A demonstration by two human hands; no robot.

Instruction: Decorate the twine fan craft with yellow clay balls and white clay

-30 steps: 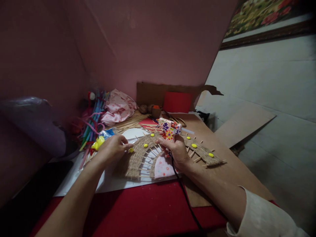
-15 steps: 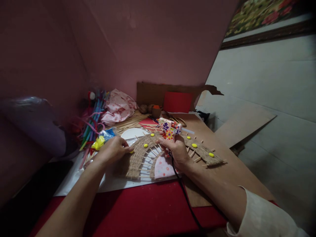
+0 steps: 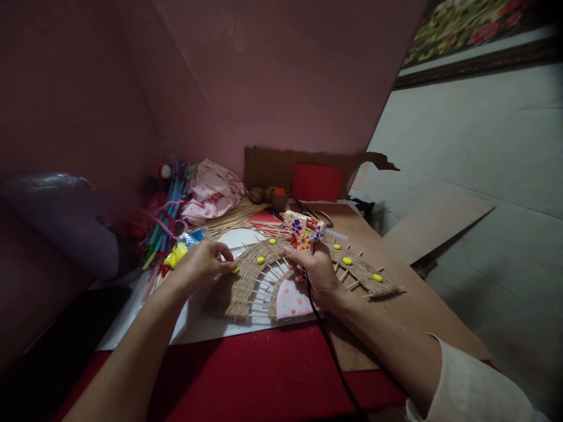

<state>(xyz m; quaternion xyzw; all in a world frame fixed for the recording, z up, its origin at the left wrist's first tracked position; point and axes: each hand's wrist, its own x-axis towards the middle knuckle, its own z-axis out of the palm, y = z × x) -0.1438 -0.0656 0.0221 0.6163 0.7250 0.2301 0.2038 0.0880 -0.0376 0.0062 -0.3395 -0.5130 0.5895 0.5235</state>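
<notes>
a pink patterned cloth (image 3: 211, 190), coloured straws (image 3: 165, 220), red card (image 3: 317, 182) and possibly a small pot (image 3: 278, 200) crowd the back.

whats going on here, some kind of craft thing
A person sits at a cluttered table working on a fan-shaped woven jute piece with wooden sticks for ribs. Their left hand presses a small yellow bead onto its left edge. Their right hand grips a flower-patterned glue gun over the middle of the fan, its black cord trailing back toward them. More yellow beads already dot the arc.
</notes>
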